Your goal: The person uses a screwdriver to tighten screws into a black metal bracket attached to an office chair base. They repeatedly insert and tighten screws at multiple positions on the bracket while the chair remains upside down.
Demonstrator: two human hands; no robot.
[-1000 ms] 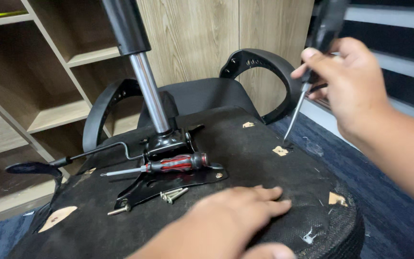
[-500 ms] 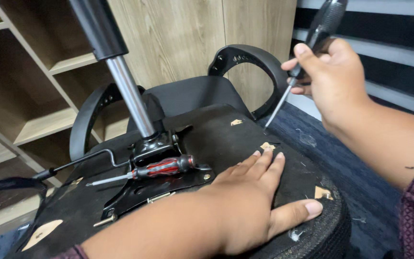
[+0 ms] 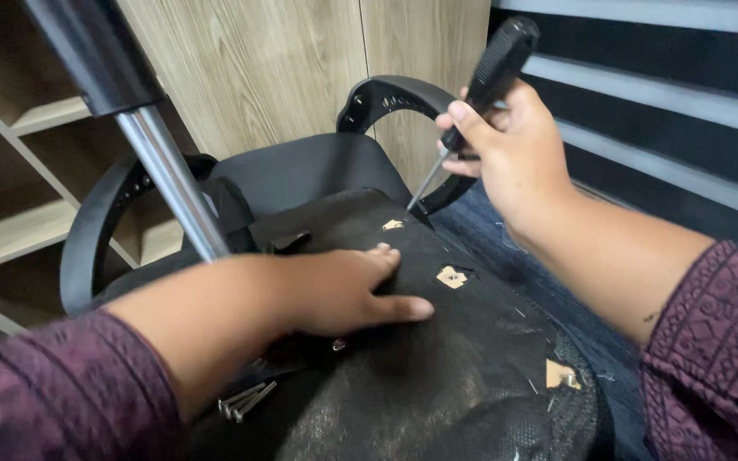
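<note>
An office chair lies upside down, its black seat underside (image 3: 471, 358) facing up and its chrome gas-lift column (image 3: 168, 183) rising at the left. My left hand (image 3: 335, 290) rests flat, fingers spread, on the seat underside near the column's base. My right hand (image 3: 514, 154) grips a black-handled screwdriver (image 3: 489, 72); its metal tip (image 3: 416, 201) meets the seat's far edge by the armrest (image 3: 395, 98). Loose screws (image 3: 245, 399) lie on the underside below my left forearm.
Torn patches in the fabric show light wood (image 3: 452, 276). A second black armrest (image 3: 96, 230) curves at the left. Wooden shelving (image 3: 44, 119) and a wood panel wall stand behind; dark blue carpet (image 3: 489, 230) lies to the right.
My view has moved closer and to the right. My left hand slid forward across the underside, now covering the red-handled screwdriver and bracket. My right hand brought the screwdriver tip down to the seat's far edge.
</note>
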